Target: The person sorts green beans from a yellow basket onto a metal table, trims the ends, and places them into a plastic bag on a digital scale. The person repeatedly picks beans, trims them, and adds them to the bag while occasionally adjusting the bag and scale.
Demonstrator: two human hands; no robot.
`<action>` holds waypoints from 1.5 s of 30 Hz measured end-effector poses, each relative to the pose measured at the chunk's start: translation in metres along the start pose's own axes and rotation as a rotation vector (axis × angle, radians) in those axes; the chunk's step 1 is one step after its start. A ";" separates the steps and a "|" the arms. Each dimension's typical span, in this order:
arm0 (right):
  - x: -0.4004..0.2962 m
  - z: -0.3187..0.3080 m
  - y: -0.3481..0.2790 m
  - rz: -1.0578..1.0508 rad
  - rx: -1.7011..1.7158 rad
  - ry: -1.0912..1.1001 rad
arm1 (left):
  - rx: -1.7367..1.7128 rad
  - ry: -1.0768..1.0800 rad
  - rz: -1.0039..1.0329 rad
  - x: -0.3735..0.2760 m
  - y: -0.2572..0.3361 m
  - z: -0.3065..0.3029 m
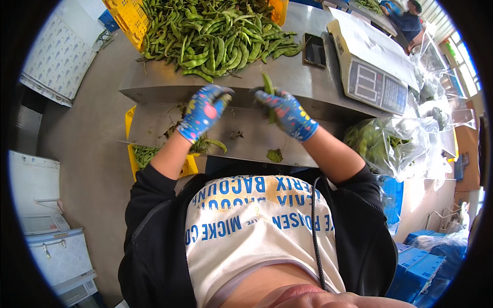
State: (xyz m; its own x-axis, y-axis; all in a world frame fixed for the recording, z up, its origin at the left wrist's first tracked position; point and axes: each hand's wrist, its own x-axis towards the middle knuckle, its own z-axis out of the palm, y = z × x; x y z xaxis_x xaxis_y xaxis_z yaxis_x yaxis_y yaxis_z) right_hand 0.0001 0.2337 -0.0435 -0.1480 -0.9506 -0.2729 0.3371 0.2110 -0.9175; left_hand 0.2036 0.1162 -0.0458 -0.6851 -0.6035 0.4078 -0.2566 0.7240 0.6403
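Observation:
My right hand [289, 112], in a blue floral glove with dark fingertips, grips a green bean pod [267, 82] that stands nearly upright above the lower steel ledge. To its left hovers my left hand [205, 111], in a matching glove. Its fingers are bent and blurred, and no pod shows in them; whether they touch is unclear. Beyond both hands, a large heap of green bean pods [215, 42] spills from a tipped yellow plastic crate [129, 21] onto the stainless steel table [161, 75]. A loose pod [216, 144] and plant scraps [200, 145] lie below my left hand.
A smartphone [314, 50] lies between the heap and a digital weighing scale [375, 82]. Clear plastic bags of pods [385, 144] sit at right. A yellow crate [188, 165] with pods is under the ledge at left. Blue crates [418, 269] stand lower right; a person [410, 23] is at the back.

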 end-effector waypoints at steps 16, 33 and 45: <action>-0.022 -0.016 0.005 0.004 0.516 -0.077 | 0.533 0.184 -0.287 0.117 -0.065 0.002; -0.029 -0.024 -0.007 0.165 0.224 -0.057 | 0.741 0.291 0.008 0.133 -0.092 -0.033; -0.025 -0.018 0.006 0.072 0.270 0.020 | -0.394 0.268 -0.461 0.112 -0.016 -0.044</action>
State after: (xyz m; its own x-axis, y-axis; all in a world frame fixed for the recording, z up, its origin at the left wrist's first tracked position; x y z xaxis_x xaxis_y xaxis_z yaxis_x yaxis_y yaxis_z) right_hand -0.0110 0.2626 -0.0471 -0.1318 -0.9300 -0.3431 0.5829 0.2072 -0.7857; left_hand 0.1612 0.0224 0.0177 -0.3582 -0.9215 0.1503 -0.1795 0.2259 0.9575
